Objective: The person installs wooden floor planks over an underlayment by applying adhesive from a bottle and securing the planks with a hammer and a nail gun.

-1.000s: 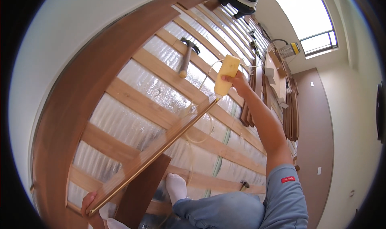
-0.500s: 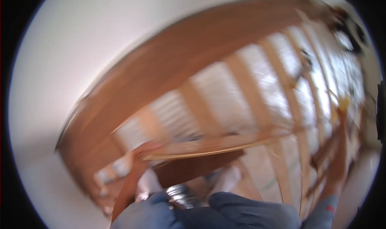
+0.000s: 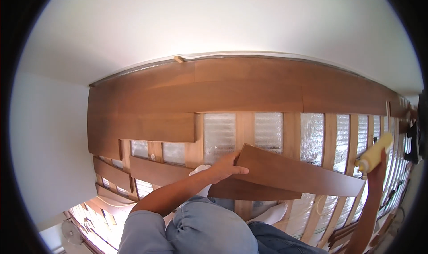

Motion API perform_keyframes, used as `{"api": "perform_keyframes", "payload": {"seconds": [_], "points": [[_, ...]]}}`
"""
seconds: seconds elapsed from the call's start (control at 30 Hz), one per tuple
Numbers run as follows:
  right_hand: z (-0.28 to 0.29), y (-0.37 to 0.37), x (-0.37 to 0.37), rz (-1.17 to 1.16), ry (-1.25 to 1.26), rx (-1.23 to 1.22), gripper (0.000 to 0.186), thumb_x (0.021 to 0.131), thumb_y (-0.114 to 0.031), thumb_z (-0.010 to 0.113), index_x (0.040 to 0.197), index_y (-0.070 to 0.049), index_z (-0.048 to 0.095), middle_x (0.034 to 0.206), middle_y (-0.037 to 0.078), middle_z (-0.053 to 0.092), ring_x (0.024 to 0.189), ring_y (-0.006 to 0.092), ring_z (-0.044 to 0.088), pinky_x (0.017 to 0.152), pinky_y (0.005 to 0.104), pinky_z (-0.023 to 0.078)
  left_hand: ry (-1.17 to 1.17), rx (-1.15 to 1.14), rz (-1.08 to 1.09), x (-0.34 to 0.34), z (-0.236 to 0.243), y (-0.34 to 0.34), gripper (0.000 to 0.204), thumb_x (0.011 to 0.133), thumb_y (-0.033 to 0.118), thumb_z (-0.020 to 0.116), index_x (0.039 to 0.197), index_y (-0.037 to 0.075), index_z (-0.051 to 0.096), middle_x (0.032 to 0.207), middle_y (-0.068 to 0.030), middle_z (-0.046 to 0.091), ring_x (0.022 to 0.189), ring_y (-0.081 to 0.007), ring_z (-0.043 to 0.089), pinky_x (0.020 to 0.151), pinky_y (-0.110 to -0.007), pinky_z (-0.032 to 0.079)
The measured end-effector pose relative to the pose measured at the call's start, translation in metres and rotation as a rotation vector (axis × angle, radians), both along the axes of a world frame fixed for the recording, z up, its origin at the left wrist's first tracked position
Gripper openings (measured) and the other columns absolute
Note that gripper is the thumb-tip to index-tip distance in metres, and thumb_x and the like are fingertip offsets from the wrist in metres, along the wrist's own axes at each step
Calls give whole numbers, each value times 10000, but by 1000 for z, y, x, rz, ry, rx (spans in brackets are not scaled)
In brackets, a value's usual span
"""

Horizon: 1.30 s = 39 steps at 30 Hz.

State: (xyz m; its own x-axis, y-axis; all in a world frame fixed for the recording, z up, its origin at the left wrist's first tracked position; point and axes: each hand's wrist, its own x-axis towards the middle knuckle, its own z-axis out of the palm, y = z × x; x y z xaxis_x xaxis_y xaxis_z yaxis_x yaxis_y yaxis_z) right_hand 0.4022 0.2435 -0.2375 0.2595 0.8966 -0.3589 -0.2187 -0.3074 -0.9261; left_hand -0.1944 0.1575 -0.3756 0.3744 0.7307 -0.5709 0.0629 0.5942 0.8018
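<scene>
My left hand [image 3: 226, 167] grips the left end of a brown plank [image 3: 303, 176], held slightly tilted. My right hand [image 3: 378, 167] holds a yellow squeeze bottle [image 3: 375, 150], nozzle pointing down-left, above the plank's right end. Another brown board [image 3: 254, 191] lies beneath the held plank. Around my socked feet are wooden battens [image 3: 244, 129] over silver foil sheeting [image 3: 219, 133].
Installed brown boards [image 3: 245, 93] run along a white wall [image 3: 223, 22]. Loose boards [image 3: 160, 169] lie at the left beside a side wall [image 3: 49, 147]. A fan [image 3: 70, 231] stands lower left; a dark object [image 3: 412, 138] is at the right edge.
My view has swung toward the wall. The plank has turned from diagonal to crosswise, its broad face now upward. The bottle has tipped from upright to slanted, nozzle now away from the plank's edge.
</scene>
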Motion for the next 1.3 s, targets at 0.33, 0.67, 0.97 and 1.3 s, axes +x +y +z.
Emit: {"api": "perform_keyframes", "payload": {"seconds": [0.33, 0.67, 0.97, 1.3], "points": [[68, 107, -339, 500, 20, -103, 480, 1026, -405, 636, 1277, 2, 594, 1133, 119, 698, 1045, 223, 698, 963, 400, 569, -792, -286, 369, 32, 11, -9, 735, 873, -50, 713, 1548, 32, 436, 1424, -76, 586, 1322, -195, 538, 1145, -356, 414], [88, 129, -481, 1236, -480, -113, 714, 875, -507, 801, 1341, -6, 596, 1201, 118, 687, 1104, 206, 647, 959, 356, 515, -798, -75, 183, 57, 71, 27, 518, 920, 51, 749, 1400, 12, 556, 1246, -65, 670, 1122, -143, 632, 1020, -318, 498], [73, 123, -492, 1458, -732, -94, 735, 845, -570, 782, 1270, 6, 615, 1169, 179, 694, 1107, 294, 660, 954, 388, 506, -835, -38, 222, 60, 88, 29, 582, 901, 123, 794, 1398, 31, 505, 1314, -89, 613, 1219, -205, 597, 1069, -351, 484], [70, 136, -519, 1800, -802, -81, 715, 818, -542, 795, 1220, 25, 626, 1096, 218, 714, 1026, 340, 691, 890, 412, 527, -611, 76, 90, 61, 93, 29, 465, 897, 169, 800, 1310, 51, 625, 1303, -81, 657, 1212, -233, 597, 1077, -364, 464]]}}
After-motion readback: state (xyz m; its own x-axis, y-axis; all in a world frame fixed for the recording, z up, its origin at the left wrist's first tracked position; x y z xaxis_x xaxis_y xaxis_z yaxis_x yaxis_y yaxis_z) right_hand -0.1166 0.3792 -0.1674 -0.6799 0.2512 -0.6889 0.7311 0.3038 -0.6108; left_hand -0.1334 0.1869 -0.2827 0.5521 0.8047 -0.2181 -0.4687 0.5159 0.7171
